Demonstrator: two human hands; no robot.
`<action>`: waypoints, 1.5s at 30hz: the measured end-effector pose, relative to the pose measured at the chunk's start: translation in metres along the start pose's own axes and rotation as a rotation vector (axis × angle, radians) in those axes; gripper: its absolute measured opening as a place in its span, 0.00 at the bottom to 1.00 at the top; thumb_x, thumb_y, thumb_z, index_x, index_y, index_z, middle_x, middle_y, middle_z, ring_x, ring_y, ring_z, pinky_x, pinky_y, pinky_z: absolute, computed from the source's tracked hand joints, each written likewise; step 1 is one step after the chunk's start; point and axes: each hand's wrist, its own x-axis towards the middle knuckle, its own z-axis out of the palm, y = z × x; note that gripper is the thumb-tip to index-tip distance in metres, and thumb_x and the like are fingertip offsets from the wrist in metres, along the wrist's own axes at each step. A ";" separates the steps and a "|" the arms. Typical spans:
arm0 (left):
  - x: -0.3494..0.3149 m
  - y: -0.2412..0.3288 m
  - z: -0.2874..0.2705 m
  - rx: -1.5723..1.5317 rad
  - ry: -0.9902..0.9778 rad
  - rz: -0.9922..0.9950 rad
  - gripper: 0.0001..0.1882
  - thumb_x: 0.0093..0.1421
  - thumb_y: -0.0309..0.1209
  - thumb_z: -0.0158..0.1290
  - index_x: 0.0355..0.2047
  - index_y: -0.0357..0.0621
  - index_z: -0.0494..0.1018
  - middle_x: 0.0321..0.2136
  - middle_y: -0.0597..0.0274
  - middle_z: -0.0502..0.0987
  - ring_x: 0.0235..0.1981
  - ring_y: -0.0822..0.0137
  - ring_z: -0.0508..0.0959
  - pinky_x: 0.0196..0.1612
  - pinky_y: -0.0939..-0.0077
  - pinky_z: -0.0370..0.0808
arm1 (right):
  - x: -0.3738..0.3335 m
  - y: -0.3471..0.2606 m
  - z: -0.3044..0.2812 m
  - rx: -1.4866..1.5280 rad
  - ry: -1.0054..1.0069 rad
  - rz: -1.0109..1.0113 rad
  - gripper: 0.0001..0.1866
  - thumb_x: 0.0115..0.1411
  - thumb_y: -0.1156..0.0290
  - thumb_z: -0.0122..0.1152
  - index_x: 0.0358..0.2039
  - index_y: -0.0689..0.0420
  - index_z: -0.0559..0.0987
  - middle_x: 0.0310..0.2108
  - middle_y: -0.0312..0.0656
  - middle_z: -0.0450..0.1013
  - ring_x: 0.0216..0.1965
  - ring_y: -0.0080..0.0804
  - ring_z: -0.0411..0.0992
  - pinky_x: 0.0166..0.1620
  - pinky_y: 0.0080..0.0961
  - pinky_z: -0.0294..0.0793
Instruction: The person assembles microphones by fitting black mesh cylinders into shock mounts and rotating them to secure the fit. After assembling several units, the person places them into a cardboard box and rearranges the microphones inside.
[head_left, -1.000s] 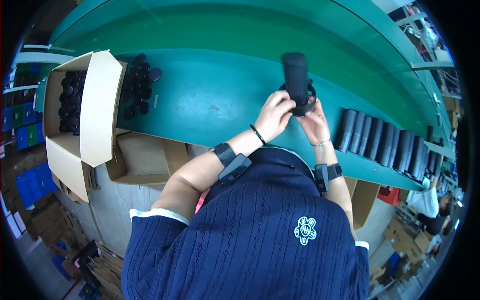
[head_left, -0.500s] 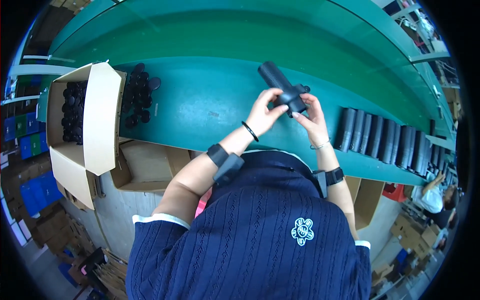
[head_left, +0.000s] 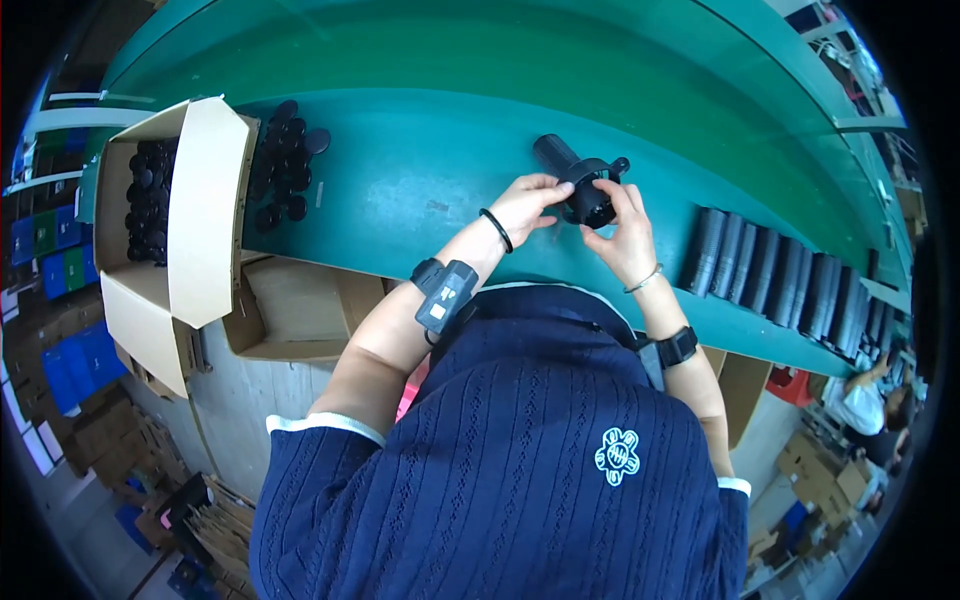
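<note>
Above the table I hold a black flashlight-shaped housing with a ribbed barrel, a wide round end and a small lug on its side. The wide end is turned toward me and looks hollow, with dark detail inside too small to make out. My left hand is closed on the left side of the wide end, thumb along it. My right hand pinches the right side of its rim, the fingers curled at the opening. Whether a small part sits between those fingers I cannot tell.
Black round caps lie in a heap on the green table at the left. Beside them stands an open cardboard box with more caps. Several black ribbed tubes stand in a row at the right. Another cardboard box sits below the table edge.
The housing has been tipped so its wide end faces me. My right fingers have moved from its side to the rim opening. The view has shifted slightly.
</note>
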 end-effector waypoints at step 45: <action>0.005 0.000 -0.001 0.027 -0.082 0.293 0.11 0.60 0.35 0.54 0.38 0.44 0.68 0.33 0.66 0.74 0.36 0.73 0.75 0.38 0.71 0.76 | 0.036 0.011 -0.007 0.266 -0.028 0.369 0.25 0.49 0.64 0.65 0.45 0.66 0.73 0.41 0.48 0.63 0.31 0.35 0.75 0.23 0.22 0.79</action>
